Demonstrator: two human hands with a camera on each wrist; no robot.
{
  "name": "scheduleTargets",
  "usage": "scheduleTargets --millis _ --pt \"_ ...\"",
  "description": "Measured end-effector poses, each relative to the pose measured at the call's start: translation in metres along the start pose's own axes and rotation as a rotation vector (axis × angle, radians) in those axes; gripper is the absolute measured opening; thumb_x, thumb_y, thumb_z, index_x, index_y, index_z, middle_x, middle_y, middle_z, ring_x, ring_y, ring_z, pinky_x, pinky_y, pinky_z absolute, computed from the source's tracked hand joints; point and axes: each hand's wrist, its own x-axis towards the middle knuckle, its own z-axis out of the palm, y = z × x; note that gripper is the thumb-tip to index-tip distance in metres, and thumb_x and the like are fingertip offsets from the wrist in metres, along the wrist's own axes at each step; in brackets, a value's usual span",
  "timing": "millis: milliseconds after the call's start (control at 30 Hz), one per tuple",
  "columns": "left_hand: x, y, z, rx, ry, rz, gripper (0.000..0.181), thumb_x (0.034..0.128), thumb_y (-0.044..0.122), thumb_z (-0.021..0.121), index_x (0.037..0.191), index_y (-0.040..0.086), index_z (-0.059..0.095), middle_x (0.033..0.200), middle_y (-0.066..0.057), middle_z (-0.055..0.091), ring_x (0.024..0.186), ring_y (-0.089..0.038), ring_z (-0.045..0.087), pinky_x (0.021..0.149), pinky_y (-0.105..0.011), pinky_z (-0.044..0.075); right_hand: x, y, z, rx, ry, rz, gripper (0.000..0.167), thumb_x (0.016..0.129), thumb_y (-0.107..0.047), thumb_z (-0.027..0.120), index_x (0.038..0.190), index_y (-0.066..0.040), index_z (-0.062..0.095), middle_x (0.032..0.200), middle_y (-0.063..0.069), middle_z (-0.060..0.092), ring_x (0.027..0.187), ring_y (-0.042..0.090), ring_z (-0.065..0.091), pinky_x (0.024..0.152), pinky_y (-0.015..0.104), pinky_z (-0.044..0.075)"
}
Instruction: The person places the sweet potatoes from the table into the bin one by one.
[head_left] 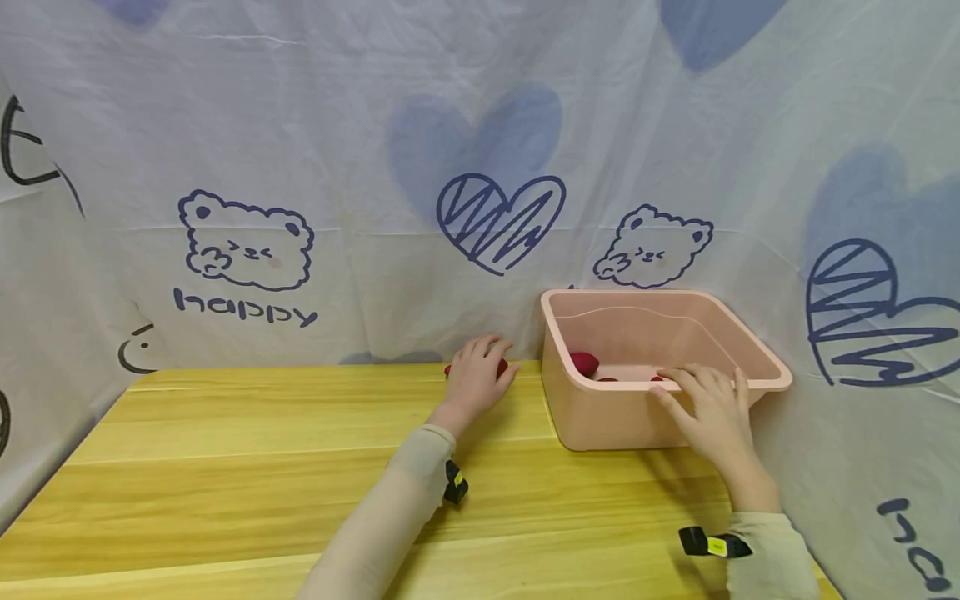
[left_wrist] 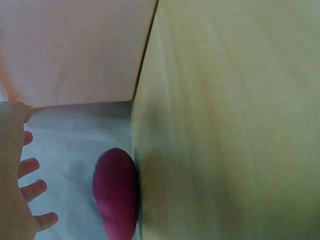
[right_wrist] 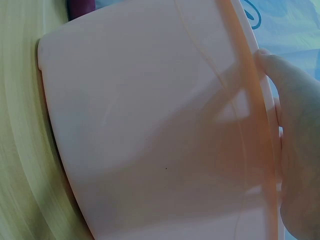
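Observation:
On the table by the cloth wall lies a purple-red, elongated sweet potato point(left_wrist: 116, 192), partly covered by my left hand point(head_left: 477, 375) in the head view. The left wrist view shows that hand's fingers point(left_wrist: 33, 190) spread, with a gap between them and the sweet potato. My right hand point(head_left: 712, 408) is at the near rim of a pink plastic bin point(head_left: 622, 417), fingers reaching over the edge and thumb near the outer side. Inside sits a dark red rounded thing point(head_left: 584, 364); small red parts of others show just above the rim, their kind hidden.
The bin stands at the right side of the wooden table point(head_left: 262, 467), against the cloth. A white cloth point(head_left: 360, 167) printed with hearts and bears hangs behind and to the right. Both wrists carry small black devices point(head_left: 455, 483).

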Motion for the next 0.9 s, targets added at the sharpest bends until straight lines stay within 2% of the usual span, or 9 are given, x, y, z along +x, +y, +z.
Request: scheduleTargets --millis 167,400,667,900 --pt "-0.003 -0.006 0.004 0.002 -0.060 -0.051 0.043 0.0962 0.041 0.057 0.135 0.021 0.056 0.140 -0.008 0.053 0.130 -0.031 0.047 0.105 -0.055 0.039 0.000 0.000 0.000 0.004 0.004 -0.003 0.046 0.097 -0.049 0.050 0.123 -0.013 0.062 0.128 0.020 0.055 0.125 0.044 0.040 0.116 0.064 -0.001" --pt "-0.007 -0.013 0.007 0.017 -0.188 -0.131 0.048 0.0962 0.044 0.056 0.139 0.024 0.051 0.142 -0.009 0.047 0.133 -0.033 0.040 0.106 -0.058 0.035 -0.001 -0.001 -0.001 -0.001 0.000 -0.004 0.047 0.097 -0.049 0.050 0.124 -0.012 0.062 0.129 0.021 0.055 0.125 0.044 0.039 0.116 0.065 -0.001" --pt "-0.008 -0.020 0.011 0.009 -0.212 -0.169 0.047 0.0933 0.035 0.063 0.138 0.022 0.052 0.141 -0.012 0.049 0.133 -0.036 0.041 0.104 -0.061 0.035 0.000 -0.001 0.000 0.002 -0.003 0.000 0.047 0.097 -0.049 0.050 0.124 -0.012 0.062 0.129 0.020 0.055 0.126 0.044 0.040 0.116 0.064 -0.002" --pt "-0.007 -0.024 0.015 0.055 -0.246 -0.174 0.048 0.0915 0.032 0.066 0.136 0.021 0.052 0.140 -0.012 0.049 0.130 -0.036 0.043 0.101 -0.061 0.038 0.000 -0.001 0.000 0.000 -0.009 0.001 0.048 0.097 -0.050 0.048 0.124 -0.012 0.061 0.129 0.020 0.055 0.126 0.044 0.039 0.116 0.064 -0.003"
